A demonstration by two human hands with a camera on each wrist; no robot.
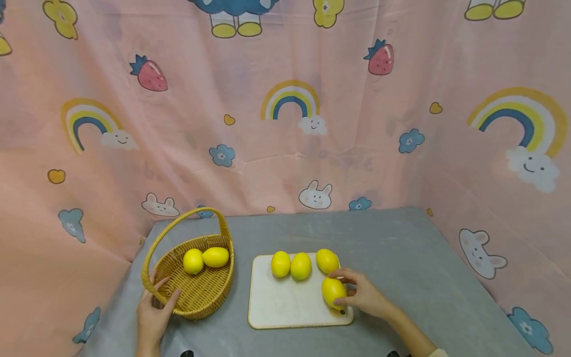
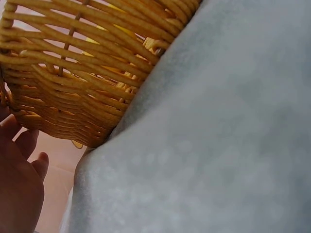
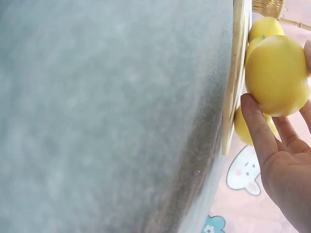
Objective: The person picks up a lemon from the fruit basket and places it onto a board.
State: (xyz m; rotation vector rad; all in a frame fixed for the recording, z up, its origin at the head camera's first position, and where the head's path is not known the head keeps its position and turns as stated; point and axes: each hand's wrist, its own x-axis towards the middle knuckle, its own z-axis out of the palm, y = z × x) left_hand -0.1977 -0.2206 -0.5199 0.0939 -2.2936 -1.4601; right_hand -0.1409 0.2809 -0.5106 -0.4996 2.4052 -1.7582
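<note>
Right hand (image 1: 363, 296) pinches a lemon (image 1: 333, 292) on the cutting board (image 1: 285, 307), lower centre; left hand (image 1: 153, 315) grips the basket (image 1: 198, 292) rim, lower left.

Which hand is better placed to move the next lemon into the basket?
Right. The right hand already grips a lemon on the cutting board; the left hand holds the basket rim.

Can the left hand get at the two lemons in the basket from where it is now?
Probably yes. The left hand holds the near rim of the basket, and the two lemons lie uncovered toward its far side. The basket is open-topped and its handle arches above them, so nothing seems to block a reach over the rim.
</note>
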